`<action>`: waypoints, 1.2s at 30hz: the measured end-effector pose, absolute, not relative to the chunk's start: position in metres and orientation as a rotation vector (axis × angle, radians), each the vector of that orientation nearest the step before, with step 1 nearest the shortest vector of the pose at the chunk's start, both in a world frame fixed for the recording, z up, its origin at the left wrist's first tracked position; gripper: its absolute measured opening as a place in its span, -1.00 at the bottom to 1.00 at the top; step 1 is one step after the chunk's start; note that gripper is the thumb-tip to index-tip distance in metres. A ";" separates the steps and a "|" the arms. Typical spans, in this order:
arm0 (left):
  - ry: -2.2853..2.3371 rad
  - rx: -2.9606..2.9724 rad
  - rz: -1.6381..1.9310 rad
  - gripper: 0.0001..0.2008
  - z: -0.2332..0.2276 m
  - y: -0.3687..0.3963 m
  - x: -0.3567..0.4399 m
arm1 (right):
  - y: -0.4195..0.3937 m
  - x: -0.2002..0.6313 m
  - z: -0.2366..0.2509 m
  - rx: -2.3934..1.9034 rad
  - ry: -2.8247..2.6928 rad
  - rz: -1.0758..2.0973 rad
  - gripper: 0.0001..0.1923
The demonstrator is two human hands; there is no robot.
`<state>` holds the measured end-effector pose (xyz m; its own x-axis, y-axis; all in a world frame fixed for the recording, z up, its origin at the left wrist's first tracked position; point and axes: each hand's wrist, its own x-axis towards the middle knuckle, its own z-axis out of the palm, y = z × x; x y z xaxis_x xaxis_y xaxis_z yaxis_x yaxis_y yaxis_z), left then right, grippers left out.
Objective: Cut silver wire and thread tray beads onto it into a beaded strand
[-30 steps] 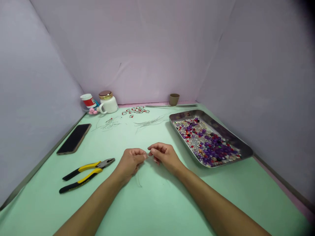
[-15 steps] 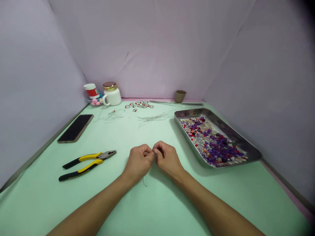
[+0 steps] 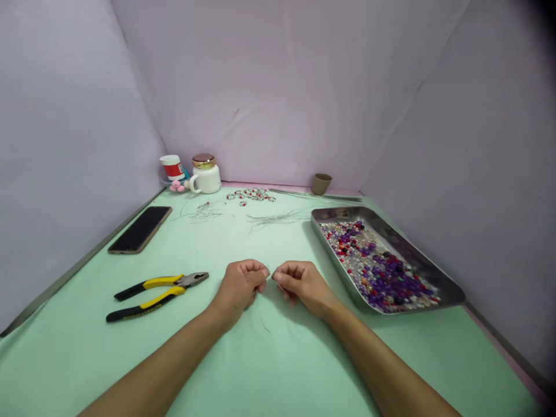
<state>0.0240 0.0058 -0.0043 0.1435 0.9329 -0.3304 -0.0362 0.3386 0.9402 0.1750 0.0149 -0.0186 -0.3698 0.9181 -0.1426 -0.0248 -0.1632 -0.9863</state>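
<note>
My left hand [image 3: 243, 288] is closed, thumb and forefinger pinching a thin wire [image 3: 264, 324]. One end of that wire hangs below the fingers over the table, and a fine bit of it shows at the fingertips. Close beside it, a narrow gap away, my right hand [image 3: 305, 285] is also closed in a pinch; whatever sits between its fingertips is too small to make out. To the left lie pliers [image 3: 174, 285] with yellow and black handles, jaws slightly apart. A metal tray [image 3: 343, 272] of purple, red, clear and dark beads [image 3: 391, 275] stands to the right.
Beaded wire rings [image 3: 254, 195] lie at the back, near loose wire pieces [image 3: 202, 215] and a wire bundle [image 3: 278, 218]. A phone [image 3: 141, 230] rests at the left. Along the back wall stand a lidded white mug [image 3: 207, 178], a red-and-white tub [image 3: 173, 168] and a brown cup [image 3: 321, 184].
My hands have drawn slightly apart at the fingertips, and the right fingers have shifted their pinch. The hanging wire end has swung right. The whole view has tilted a little.
</note>
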 end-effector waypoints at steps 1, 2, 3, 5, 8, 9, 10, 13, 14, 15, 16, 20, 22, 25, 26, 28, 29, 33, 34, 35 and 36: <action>1.206 0.972 0.891 -0.87 -0.004 0.006 0.024 | 0.015 0.175 -0.018 -1.070 -1.367 1.646 -0.71; 1.204 0.972 0.894 -0.87 -0.004 0.006 0.025 | 0.014 0.175 -0.018 -1.058 -1.367 1.663 -0.71; 1.206 0.973 0.899 -0.87 -0.004 0.006 0.025 | 0.014 0.175 -0.018 -1.053 -1.364 1.678 -0.70; 1.214 0.982 0.911 -0.87 -0.004 0.005 0.026 | 0.014 0.175 -0.017 -1.072 -1.353 1.694 -0.69; 1.217 0.983 0.924 -0.87 -0.003 0.003 0.028 | 0.015 0.175 -0.016 -1.116 -1.350 1.708 -0.69; 1.214 0.976 0.926 -0.88 -0.003 0.002 0.028 | 0.015 0.175 -0.016 -1.123 -1.357 1.715 -0.69; 1.211 0.964 0.930 -0.88 -0.003 0.001 0.028 | 0.015 0.175 -0.016 -1.126 -1.371 1.718 -0.70; 1.191 0.908 0.970 -0.87 -0.001 0.001 0.029 | 0.016 0.175 -0.016 -1.144 -1.412 1.713 -0.71; 1.183 0.882 0.990 -0.86 -0.001 0.001 0.029 | 0.016 0.175 -0.016 -1.150 -1.426 1.707 -0.72; 1.177 0.850 1.012 -0.86 -0.001 0.001 0.028 | 0.016 0.174 -0.017 -1.154 -1.439 1.704 -0.72; 1.172 0.814 1.034 -0.85 -0.001 0.002 0.028 | 0.017 0.174 -0.017 -1.157 -1.446 1.702 -0.72; 1.153 0.704 1.114 -0.84 -0.003 0.004 0.026 | 0.018 0.174 -0.019 -1.152 -1.438 1.720 -0.71; 1.151 0.671 1.148 -0.86 -0.004 0.005 0.025 | 0.018 0.173 -0.019 -1.150 -1.435 1.732 -0.71; 1.166 0.643 1.173 -0.87 -0.004 0.005 0.024 | 0.016 0.173 -0.019 -1.149 -1.441 1.746 -0.72; 1.171 0.641 1.179 -0.87 -0.005 0.005 0.023 | 0.016 0.173 -0.018 -1.146 -1.439 1.747 -0.72; 1.181 0.635 1.197 -0.87 -0.005 0.006 0.022 | 0.016 0.174 -0.017 -1.139 -1.436 1.745 -0.72; 1.188 0.627 1.214 -0.86 -0.005 0.007 0.021 | 0.016 0.174 -0.017 -1.137 -1.440 1.745 -0.72; 1.229 0.593 1.307 -0.82 -0.007 0.010 0.019 | 0.016 0.173 -0.019 -1.152 -1.487 1.745 -0.71; 1.240 0.597 1.326 -0.82 -0.008 0.011 0.020 | 0.016 0.172 -0.019 -1.161 -1.499 1.741 -0.71; 1.249 0.605 1.344 -0.82 -0.009 0.011 0.020 | 0.015 0.173 -0.020 -1.179 -1.518 1.728 -0.72; 1.255 0.617 1.361 -0.83 -0.010 0.011 0.021 | 0.013 0.173 -0.019 -1.212 -1.549 1.692 -0.72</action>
<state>0.0212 0.0106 -0.0097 -0.2345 0.9262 -0.2952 -0.3686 0.1963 0.9086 0.1732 0.0131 -0.0190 -0.4493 0.8565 -0.2540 0.1778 -0.1929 -0.9650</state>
